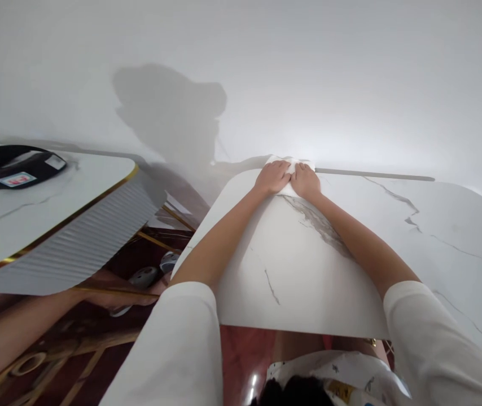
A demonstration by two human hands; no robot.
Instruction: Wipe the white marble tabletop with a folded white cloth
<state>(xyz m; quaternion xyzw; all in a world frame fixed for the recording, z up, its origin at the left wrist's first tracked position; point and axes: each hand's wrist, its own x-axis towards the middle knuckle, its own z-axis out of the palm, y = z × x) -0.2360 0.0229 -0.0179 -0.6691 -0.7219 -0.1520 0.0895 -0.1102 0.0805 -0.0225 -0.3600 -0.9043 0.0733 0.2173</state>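
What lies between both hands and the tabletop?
A white cloth or tissue, under the left hand and right hand, on the tabletop, in the head view.

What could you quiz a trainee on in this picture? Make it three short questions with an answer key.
1. True or false: the left hand and the right hand are both on the white cloth.
2. Which lies on the neighbouring table? A) a green plate B) a black item with labels C) a red mug
3. Fill in the blank: the cloth lies at the side of the marbled table nearest the ____.

Key: 1. True. 2. B. 3. Wall.
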